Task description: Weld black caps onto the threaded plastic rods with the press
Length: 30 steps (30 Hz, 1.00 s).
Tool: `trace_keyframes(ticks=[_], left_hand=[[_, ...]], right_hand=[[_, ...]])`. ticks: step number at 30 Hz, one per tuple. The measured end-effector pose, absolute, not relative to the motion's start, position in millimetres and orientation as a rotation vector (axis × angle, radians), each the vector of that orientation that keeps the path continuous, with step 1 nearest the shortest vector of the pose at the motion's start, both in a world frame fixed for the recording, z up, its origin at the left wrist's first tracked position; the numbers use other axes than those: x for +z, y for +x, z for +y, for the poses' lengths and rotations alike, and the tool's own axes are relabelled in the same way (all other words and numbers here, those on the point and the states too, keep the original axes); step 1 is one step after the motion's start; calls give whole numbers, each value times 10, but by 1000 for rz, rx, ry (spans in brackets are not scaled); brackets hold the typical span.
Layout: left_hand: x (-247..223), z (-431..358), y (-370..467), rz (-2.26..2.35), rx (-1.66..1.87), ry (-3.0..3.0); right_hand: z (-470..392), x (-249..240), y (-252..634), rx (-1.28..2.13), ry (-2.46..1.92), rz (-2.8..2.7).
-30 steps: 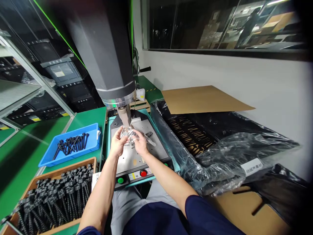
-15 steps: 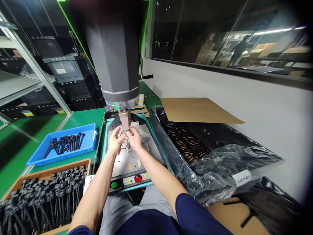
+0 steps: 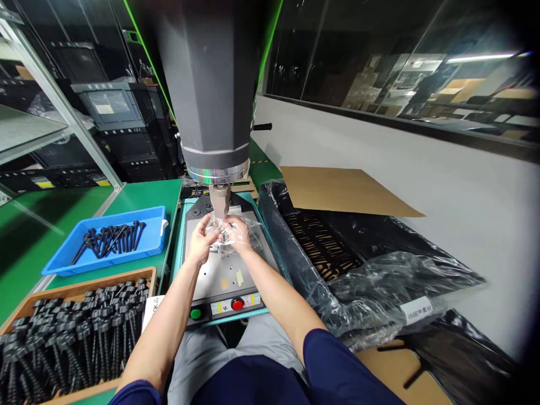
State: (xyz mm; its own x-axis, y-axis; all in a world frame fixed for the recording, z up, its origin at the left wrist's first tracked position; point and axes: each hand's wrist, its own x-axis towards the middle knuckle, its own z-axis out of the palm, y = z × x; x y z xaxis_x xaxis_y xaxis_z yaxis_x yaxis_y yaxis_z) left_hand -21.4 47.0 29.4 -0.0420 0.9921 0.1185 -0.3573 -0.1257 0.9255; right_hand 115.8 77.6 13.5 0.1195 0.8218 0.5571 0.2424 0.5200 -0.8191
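Both hands are close together under the metal tip [image 3: 220,198] of a large dark press head [image 3: 215,101]. My left hand [image 3: 199,243] has its thumb and fingers closed on the left side of a clear plastic film [image 3: 225,237]. On the other side my right hand [image 3: 239,233] pinches the same film, its fingertips partly hidden behind the glare. A small metal fixture sits below the film, mostly covered. Under it all lies the grey machine plate [image 3: 219,275], with a green button [image 3: 196,313] and a red button [image 3: 237,304] along its front.
To the left, a blue tray [image 3: 158,242] holds several black bolt-like parts [image 3: 112,239]. Nearer, a wooden box [image 3: 147,274] is packed with black ribbed parts [image 3: 80,337]. At right stand a plastic-lined box [image 3: 312,292] of dark pieces and a cardboard sheet [image 3: 350,190].
The clear film is spread wider between my hands. My right hand has turned slightly and shifted to the right, while my left hand stays nearly in place. The view has shifted a little.
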Motion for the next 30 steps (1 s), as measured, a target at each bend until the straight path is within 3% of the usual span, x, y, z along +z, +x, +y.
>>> trace_keyframes(ticks=[30], left_hand=[[186, 496, -149, 1079, 1418, 1144]], right_hand=[[739, -402, 1356, 761, -1113, -1225]])
